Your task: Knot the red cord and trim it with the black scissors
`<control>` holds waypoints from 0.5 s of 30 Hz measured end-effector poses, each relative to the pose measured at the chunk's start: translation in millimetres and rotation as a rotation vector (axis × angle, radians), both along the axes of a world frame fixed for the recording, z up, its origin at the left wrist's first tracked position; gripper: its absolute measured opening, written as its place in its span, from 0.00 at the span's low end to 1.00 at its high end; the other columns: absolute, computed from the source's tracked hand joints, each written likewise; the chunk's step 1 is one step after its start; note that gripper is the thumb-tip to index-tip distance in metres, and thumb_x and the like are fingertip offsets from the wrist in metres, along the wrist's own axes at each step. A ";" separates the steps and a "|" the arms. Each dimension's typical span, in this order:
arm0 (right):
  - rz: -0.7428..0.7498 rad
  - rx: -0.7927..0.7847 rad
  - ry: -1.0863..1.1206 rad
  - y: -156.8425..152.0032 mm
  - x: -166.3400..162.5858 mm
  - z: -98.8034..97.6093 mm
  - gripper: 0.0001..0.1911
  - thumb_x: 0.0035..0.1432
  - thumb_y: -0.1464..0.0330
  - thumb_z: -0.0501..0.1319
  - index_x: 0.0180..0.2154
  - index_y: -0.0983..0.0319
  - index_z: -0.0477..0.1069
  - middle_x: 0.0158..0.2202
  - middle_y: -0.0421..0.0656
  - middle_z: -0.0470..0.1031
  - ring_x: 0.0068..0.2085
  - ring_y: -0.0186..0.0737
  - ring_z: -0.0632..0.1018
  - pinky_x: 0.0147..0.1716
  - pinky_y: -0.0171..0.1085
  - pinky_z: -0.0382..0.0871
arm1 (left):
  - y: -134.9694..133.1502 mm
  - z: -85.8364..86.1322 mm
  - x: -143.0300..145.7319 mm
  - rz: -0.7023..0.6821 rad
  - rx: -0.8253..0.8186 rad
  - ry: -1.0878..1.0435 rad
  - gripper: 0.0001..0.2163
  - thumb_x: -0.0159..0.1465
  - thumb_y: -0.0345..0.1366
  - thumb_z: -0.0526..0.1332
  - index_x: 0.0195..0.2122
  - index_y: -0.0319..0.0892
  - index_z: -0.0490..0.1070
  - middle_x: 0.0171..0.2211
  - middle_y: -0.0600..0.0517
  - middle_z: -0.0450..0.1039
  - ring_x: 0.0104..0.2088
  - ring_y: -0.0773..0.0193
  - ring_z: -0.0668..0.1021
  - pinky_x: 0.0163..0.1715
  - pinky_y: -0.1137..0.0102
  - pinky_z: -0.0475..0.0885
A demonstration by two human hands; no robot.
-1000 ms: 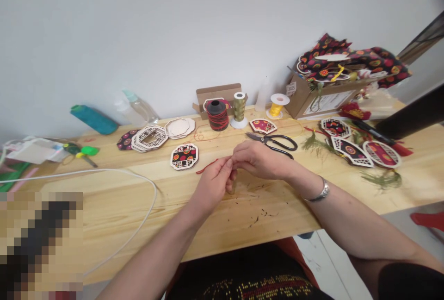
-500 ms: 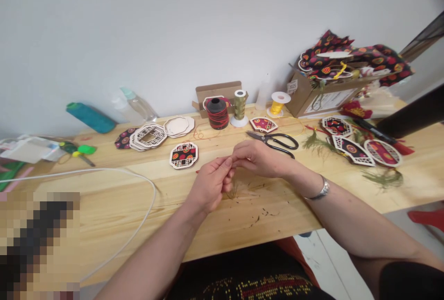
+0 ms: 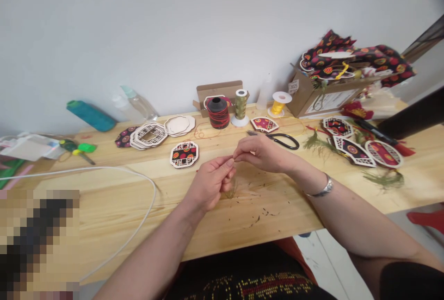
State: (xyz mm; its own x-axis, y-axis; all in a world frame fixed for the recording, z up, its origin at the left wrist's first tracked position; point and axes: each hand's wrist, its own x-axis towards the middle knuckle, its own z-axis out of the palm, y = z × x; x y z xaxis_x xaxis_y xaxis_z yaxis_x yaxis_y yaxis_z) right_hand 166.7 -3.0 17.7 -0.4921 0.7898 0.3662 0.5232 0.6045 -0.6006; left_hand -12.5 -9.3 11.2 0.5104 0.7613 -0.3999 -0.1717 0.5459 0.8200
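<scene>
My left hand [image 3: 210,179] is closed in a pinch over the middle of the wooden table. Thin olive-green threads [image 3: 230,191] stick out below its fingers, like a small tassel. My right hand [image 3: 260,153] pinches right against the left thumb and fingertip; whatever lies between its fingers is too small to make out. A speck of red shows beside the left hand. Behind the right hand lie black-handled scissors [image 3: 286,140], partly covered by it. An octagonal patterned ornament [image 3: 184,154] with a pale lattice frame lies beyond the left hand.
Spools of dark red cord [image 3: 218,114], olive thread [image 3: 240,105] and yellow cord [image 3: 279,103] stand along the wall. Lattice frames [image 3: 152,135] are stacked left, and finished-looking ornaments [image 3: 384,153] lie right. A white cable [image 3: 152,198] curves across the left; a cardboard box [image 3: 321,98] holds fabric.
My right hand has shifted slightly up and now covers more of the scissors. Both hands stay pinched together; the view has moved a little.
</scene>
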 end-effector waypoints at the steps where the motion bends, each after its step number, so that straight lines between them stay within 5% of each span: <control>1: -0.001 -0.002 -0.003 0.0 0.2 0.8 0.06 0.57 0.76 0.59 0.31 0.65 0.75 0.28 0.42 0.76 0.30 0.32 0.73 0.32 0.31 0.64 | -0.1 -0.2 -0.2 0.000 0.000 0.008 0.12 0.51 0.38 0.69 0.31 0.35 0.73 0.18 0.59 0.59 0.17 0.78 0.57 0.14 0.82 0.50; 15: -0.002 0.032 -0.009 2.3 1.5 -0.4 0.08 0.59 0.76 0.57 0.31 0.64 0.74 0.29 0.42 0.76 0.31 0.33 0.73 0.33 0.33 0.66 | 0.6 -1.3 -0.4 0.030 0.015 0.108 0.12 0.51 0.37 0.68 0.30 0.34 0.71 0.16 0.58 0.61 0.15 0.78 0.58 0.12 0.81 0.49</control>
State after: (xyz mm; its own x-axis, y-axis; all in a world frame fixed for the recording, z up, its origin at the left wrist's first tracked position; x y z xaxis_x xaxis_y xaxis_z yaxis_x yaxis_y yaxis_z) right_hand 168.3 -0.8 17.2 -0.4940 0.7786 0.3870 0.5300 0.6224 -0.5759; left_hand -12.9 -8.8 10.0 0.4421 0.7818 -0.4397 -0.0975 0.5292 0.8429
